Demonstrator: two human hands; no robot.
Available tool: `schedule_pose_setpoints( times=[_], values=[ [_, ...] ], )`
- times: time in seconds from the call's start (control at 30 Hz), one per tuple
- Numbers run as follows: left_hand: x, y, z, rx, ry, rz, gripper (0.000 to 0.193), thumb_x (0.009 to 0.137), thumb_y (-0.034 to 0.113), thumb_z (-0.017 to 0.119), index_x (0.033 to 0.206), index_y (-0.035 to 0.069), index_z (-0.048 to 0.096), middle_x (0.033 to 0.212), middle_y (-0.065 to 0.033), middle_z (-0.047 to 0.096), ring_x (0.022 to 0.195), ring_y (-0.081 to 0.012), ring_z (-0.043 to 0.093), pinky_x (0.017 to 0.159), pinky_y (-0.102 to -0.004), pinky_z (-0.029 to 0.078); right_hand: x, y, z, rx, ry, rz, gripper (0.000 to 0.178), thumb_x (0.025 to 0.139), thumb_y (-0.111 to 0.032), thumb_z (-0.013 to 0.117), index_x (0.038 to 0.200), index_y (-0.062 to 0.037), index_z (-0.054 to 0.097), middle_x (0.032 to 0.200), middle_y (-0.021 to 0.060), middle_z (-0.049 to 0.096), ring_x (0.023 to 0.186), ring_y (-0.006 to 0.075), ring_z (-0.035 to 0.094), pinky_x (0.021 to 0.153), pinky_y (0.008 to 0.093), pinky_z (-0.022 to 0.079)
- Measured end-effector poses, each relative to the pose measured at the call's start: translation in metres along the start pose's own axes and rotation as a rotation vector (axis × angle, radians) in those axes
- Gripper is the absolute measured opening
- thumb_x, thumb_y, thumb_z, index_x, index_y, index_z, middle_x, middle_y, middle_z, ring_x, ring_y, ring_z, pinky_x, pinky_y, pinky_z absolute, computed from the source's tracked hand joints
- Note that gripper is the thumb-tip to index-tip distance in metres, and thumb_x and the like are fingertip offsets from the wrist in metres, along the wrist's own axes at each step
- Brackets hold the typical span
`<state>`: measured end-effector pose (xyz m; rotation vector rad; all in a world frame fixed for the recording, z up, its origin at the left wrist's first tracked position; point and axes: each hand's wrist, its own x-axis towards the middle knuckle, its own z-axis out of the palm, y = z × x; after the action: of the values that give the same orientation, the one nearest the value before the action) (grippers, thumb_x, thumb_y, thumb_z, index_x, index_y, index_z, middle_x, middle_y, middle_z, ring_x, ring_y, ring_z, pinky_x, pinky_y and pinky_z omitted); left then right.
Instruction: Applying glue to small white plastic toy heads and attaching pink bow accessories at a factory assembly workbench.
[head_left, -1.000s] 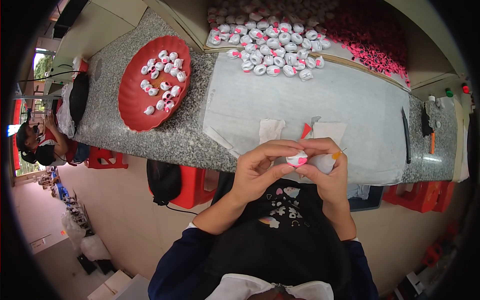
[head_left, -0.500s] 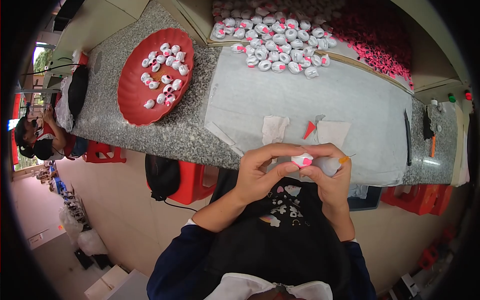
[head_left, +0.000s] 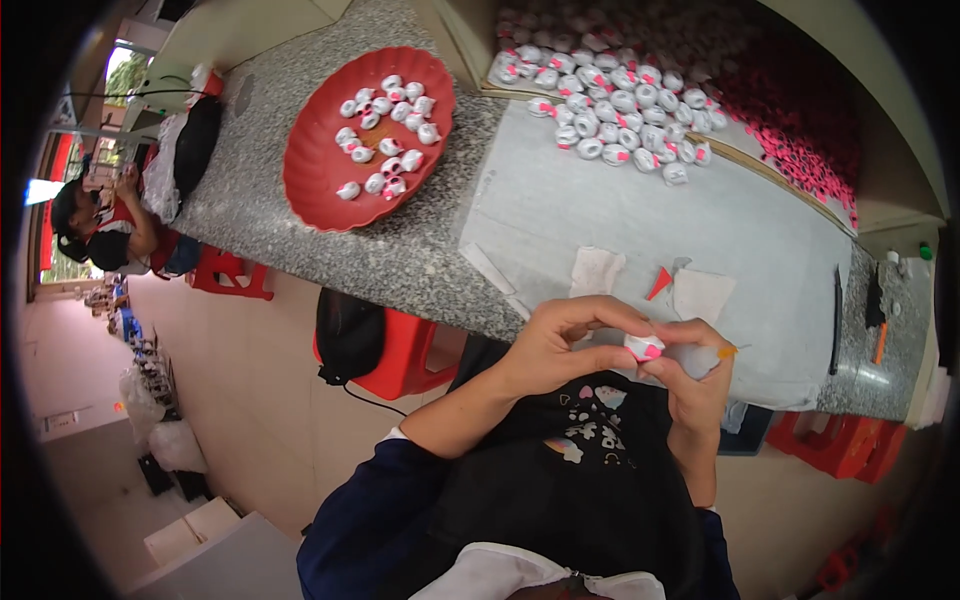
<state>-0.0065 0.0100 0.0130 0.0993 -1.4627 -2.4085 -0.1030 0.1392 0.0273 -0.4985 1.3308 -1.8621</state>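
Left hand point(head_left: 560, 345) and right hand point(head_left: 695, 390) sit further right and slightly lower in view than half a second ago, along with the whole scene; pinch unchanged. Grip: thumbs and fingertips closed on a small rounded white piece with a pink patch point(head_left: 640, 346), held between both hands. Right hand also has a translucent bottle with an orange needle tip point(head_left: 697, 358), just right of the piece. Beyond grip: red triangular scrap point(head_left: 659, 283) on a white sheet point(head_left: 540, 220) covering the grey speckled table point(head_left: 420, 255). Left of grip, further out: red scalloped plate point(head_left: 315, 160).
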Motion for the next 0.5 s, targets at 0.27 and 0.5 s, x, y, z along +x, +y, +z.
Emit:
schedule_pose_setpoints(
  times=[0.27, 0.5],
  values=[
    [0.014, 0.052, -0.064, 0.826, 0.586, 0.424, 0.015, 0.068, -0.002, 0.058, 0.082, -0.001, 0.054, 0.086, -0.0089, 0.054, 0.082, -0.0173, 0.050, 0.074, -0.0268, 0.039, 0.018, -0.004, 0.005, -0.123, -0.021, -0.078, 0.040, 0.065, 0.002, 0.058, 0.104, 0.0013, 0.047, 0.078, 0.0083, 0.056, 0.060, 0.0097, 0.050, 0.059, 0.0193, 0.042],
    [0.064, 0.075, -0.091, 1.605, 0.497, 0.502, 0.033, 0.066, 0.005, 0.059, 0.098, 0.009, 0.055, 0.105, -0.0108, 0.047, 0.096, -0.0264, 0.045, 0.080, -0.0342, 0.037, 0.011, -0.003, -0.022, -0.222, 0.153, -0.156, 0.052, 0.064, -0.001, 0.049, 0.113, -0.0008, 0.031, 0.089, 0.0112, 0.045, 0.055, 0.0104, 0.043, 0.049, 0.0207, 0.038]
  ],
)
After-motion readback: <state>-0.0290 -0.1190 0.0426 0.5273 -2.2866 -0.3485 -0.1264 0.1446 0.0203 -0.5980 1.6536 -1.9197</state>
